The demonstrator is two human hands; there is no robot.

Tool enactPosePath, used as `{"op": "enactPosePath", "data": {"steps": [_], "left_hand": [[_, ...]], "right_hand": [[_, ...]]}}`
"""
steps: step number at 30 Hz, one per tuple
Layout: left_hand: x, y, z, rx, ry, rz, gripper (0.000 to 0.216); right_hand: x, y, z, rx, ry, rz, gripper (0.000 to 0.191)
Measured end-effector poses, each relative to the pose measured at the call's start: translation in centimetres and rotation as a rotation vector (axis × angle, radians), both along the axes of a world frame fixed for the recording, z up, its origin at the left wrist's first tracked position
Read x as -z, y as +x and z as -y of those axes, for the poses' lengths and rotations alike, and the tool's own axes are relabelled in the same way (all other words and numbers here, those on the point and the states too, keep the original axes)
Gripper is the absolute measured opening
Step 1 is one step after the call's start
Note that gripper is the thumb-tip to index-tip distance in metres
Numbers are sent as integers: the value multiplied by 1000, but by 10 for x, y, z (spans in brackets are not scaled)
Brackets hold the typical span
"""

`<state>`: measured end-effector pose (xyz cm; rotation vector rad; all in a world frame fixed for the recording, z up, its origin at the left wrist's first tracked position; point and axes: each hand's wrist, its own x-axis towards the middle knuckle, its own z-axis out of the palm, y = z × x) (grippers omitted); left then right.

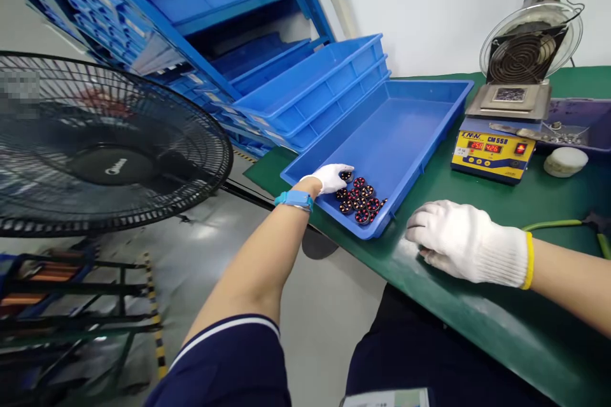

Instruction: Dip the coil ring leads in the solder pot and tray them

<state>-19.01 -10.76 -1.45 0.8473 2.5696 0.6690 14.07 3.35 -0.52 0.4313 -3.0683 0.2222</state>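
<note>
My left hand point(331, 177), in a white glove with a blue wrist strap, reaches into the near corner of a shallow blue tray point(405, 121). Its fingertips are closed on one small round black part point(345, 175). Several more round black parts with red and copper centres point(361, 199) lie clustered beside it in that corner. My right hand point(465, 240), also in a white glove, rests on the green table point(501, 324) just right of the tray's corner. Its fingers are curled under, and nothing shows in them.
A yellow and blue heating station point(494, 152) with red digits stands right of the tray, a round fume fan point(529, 44) behind it. Stacked blue trays point(324, 82) sit behind left. A black floor fan point(109, 146) stands left, off the table. A white disc point(566, 161) lies far right.
</note>
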Motion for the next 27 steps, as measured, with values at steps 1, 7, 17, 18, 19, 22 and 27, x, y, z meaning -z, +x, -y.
{"op": "enactPosePath", "data": {"steps": [1,7,17,18,19,22,27], "left_hand": [[1,1,-1,-30,33,25,28],[0,11,2,-99,220,196,35],[-58,84,-82,376,396,579,44],[-58,97,-97,429,379,609,42],[-56,109,-110,475,362,635,38],[-44,135,-142,572,333,695,23],[-20,144,-165,565,345,789,33]], "right_hand": [[1,0,0,-8,-4,3,23],[-2,1,3,7,-52,-34,21],[-20,-14,-56,556,-475,-399,60],[-20,-14,-63,580,-515,-427,66],[-20,-14,-70,585,-544,-447,71],[-26,-9,-85,563,-557,-389,54],[-42,-5,-87,734,-432,-171,24]]}}
